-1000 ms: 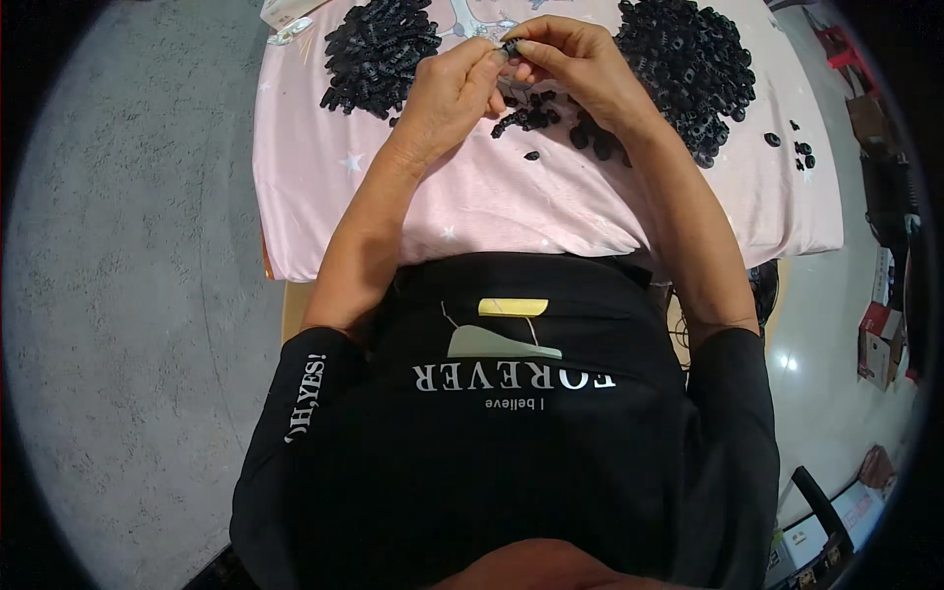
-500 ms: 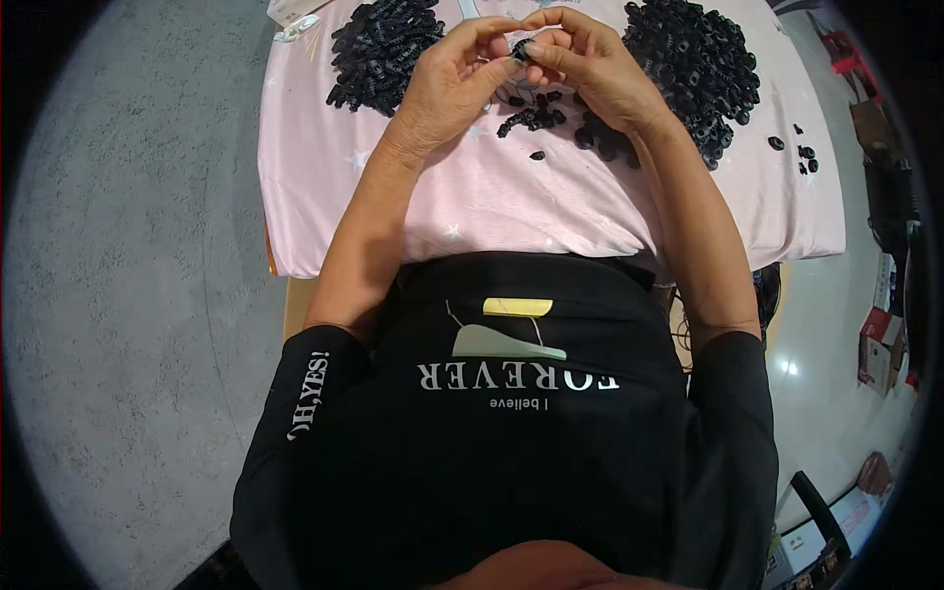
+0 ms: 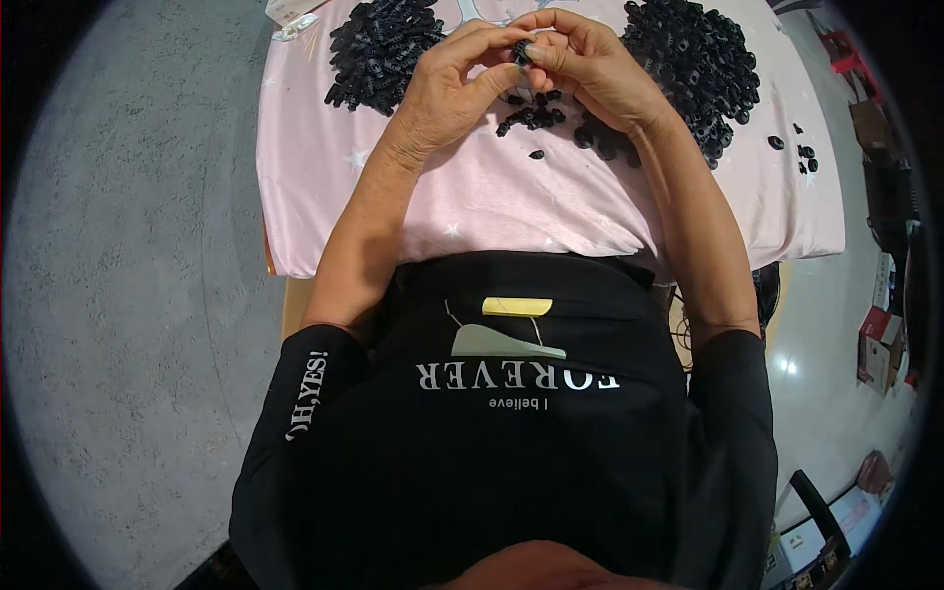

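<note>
Over the far part of the pink cloth, my two hands meet at a small black ribbed piece (image 3: 522, 52). My right hand (image 3: 602, 74) pinches it between thumb and fingers. My left hand (image 3: 438, 88) has its curled fingertips and thumb against the piece from the other side. The fingers partly cover it, so its full shape is hidden. Just below the hands lies a small cluster of black bits (image 3: 531, 118), with one loose black bit (image 3: 537, 154) nearer to me.
Left of my hands is a heap of black ribbed pieces (image 3: 383, 54); to the right is a larger heap of black rounded pieces (image 3: 693, 74). Several stray black parts (image 3: 806, 153) lie near the right edge of the pink cloth (image 3: 492, 211). Boxes (image 3: 880, 344) stand on the floor at right.
My left thumb and fingertips have shifted slightly around the black piece. The right hand keeps its pinch almost in place, and the heaps look the same.
</note>
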The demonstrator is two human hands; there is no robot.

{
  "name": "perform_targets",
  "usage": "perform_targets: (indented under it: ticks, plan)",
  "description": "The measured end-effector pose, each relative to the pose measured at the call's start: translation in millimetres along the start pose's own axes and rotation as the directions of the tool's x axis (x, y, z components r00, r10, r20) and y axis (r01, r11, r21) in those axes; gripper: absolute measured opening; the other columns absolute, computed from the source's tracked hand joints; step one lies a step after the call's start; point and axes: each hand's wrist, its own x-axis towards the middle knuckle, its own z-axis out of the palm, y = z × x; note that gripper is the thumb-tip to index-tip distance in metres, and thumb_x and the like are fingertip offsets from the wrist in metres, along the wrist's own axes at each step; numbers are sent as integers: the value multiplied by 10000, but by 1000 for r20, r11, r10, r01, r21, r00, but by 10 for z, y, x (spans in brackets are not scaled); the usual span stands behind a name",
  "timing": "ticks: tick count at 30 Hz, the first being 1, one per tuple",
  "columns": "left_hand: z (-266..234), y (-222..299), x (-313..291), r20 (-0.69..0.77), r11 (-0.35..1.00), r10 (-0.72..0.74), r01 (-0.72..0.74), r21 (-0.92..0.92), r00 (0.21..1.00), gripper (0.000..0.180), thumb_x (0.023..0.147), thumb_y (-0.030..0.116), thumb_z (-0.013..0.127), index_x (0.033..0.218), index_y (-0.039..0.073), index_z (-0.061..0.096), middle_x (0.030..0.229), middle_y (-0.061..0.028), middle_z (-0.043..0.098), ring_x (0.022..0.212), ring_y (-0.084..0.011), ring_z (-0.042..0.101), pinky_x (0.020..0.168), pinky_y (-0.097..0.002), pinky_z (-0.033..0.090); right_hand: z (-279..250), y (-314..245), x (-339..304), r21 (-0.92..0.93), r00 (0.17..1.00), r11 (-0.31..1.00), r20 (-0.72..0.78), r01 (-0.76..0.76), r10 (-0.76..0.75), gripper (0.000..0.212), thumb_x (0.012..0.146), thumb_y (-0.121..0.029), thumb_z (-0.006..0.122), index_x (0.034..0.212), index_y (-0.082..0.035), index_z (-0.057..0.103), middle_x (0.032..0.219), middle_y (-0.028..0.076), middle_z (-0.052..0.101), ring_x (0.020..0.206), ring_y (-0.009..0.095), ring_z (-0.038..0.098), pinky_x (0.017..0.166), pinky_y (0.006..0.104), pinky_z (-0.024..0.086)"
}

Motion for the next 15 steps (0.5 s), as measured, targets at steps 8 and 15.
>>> perform_targets:
  ticks: [8, 15]
  plan:
    - [78, 120, 26, -164, 991, 85, -67, 116, 983, 225, 883, 77, 731, 1093, 4, 702, 932, -43, 642, 866, -138, 620, 790, -254, 515, 66, -13, -12, 33, 999, 999, 35, 30, -31, 342, 980, -151, 648, 1248, 31, 538, 885, 55, 661, 741, 114, 643, 698, 237, 548]
    - [-152, 144, 112, -457, 933, -179, 297, 201, 871, 137, 883, -37, 618, 1010, -35, 668, 847, -60, 607, 747, -154, 601, 680, -271, 491, -180, -25, 66, -83, 938, 996, -340, 46, -71, 262, 996, -65, 581, 1234, 46, 573, 888, 84, 681, 705, 112, 637, 656, 226, 536]
